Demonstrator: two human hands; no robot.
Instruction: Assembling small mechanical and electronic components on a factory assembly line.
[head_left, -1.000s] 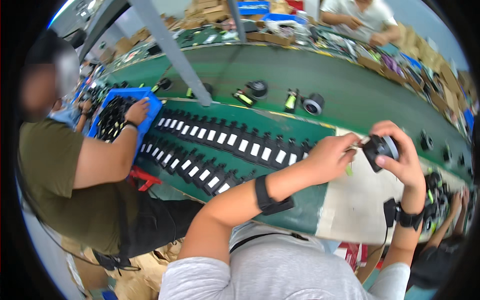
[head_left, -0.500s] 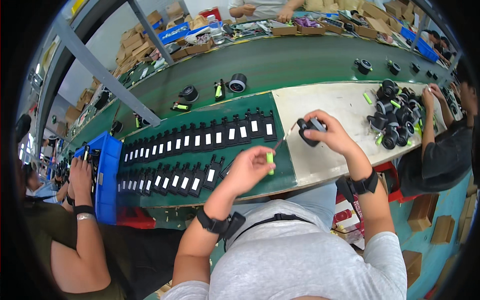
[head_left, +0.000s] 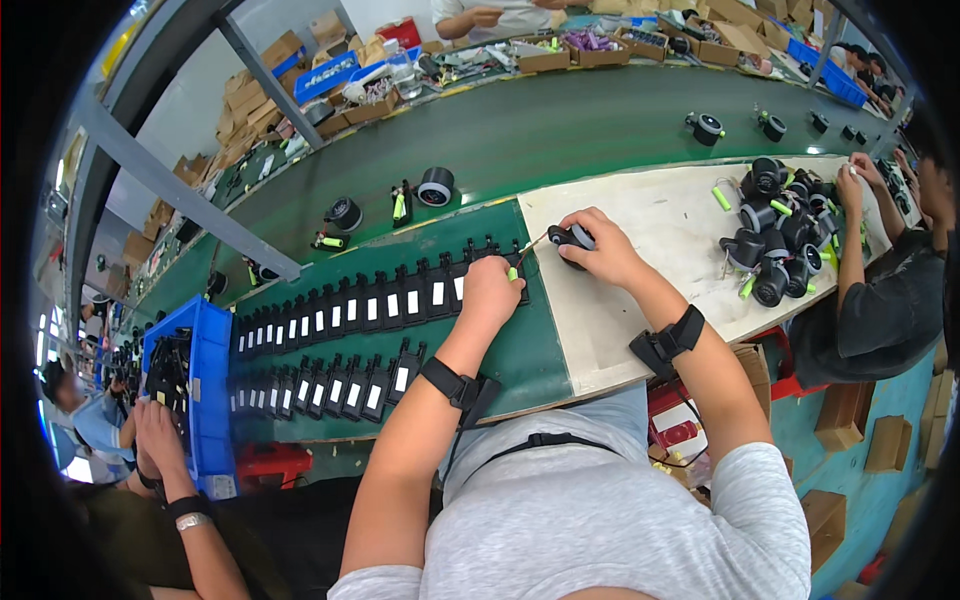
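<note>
Near the bench edge our left hand (head_left: 490, 290) pinches a small green battery (head_left: 513, 272), our right hand (head_left: 605, 250) grips a black round part (head_left: 570, 238) on the pale board (head_left: 660, 215), white-labelled black pieces (head_left: 340, 320) left, cardboard boxes (head_left: 545, 55) beyond.

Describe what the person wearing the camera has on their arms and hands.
Both hands are bare, no gloves. The left hand has a black band strapped round its wrist, with a dark strap hanging from it. The right hand has a similar, chunkier black band on its wrist. The forearms are uncovered; short grey sleeves end at the upper arms.
</note>
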